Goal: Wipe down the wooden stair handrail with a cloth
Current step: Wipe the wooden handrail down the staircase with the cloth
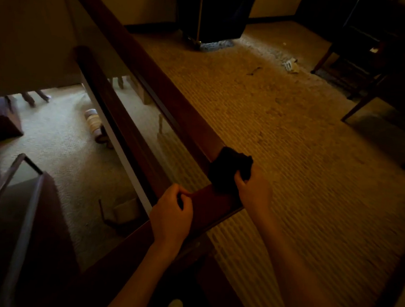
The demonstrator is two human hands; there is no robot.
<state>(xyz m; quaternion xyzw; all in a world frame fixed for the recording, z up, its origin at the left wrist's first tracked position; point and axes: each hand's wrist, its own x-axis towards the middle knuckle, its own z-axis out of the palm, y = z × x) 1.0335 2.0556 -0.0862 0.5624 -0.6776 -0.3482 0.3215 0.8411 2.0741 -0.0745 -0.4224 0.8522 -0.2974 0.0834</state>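
Curling round the near part of the wooden handrail (204, 209), the left hand (171, 211) holds its left edge, with the fingers bent and the thumb on the top face. Just beyond it, the right hand (254, 191) grips a dark cloth (226, 172); the fingers are closed into the bunched fabric. The cloth lies on top of the handrail and hangs a little over both edges, so it touches the wood just ahead of the left hand. From there the handrail runs away up and to the left. On its left side a lower floor with pale carpet (51, 153) shows far below. On its right side lies a tan ribbed carpet (295, 136). Farther on this carpet there is a small white scrap (291, 65), near a dark wooden chair (356, 68) at the right. At the far wall stands a tall dark piece of furniture (212, 11).
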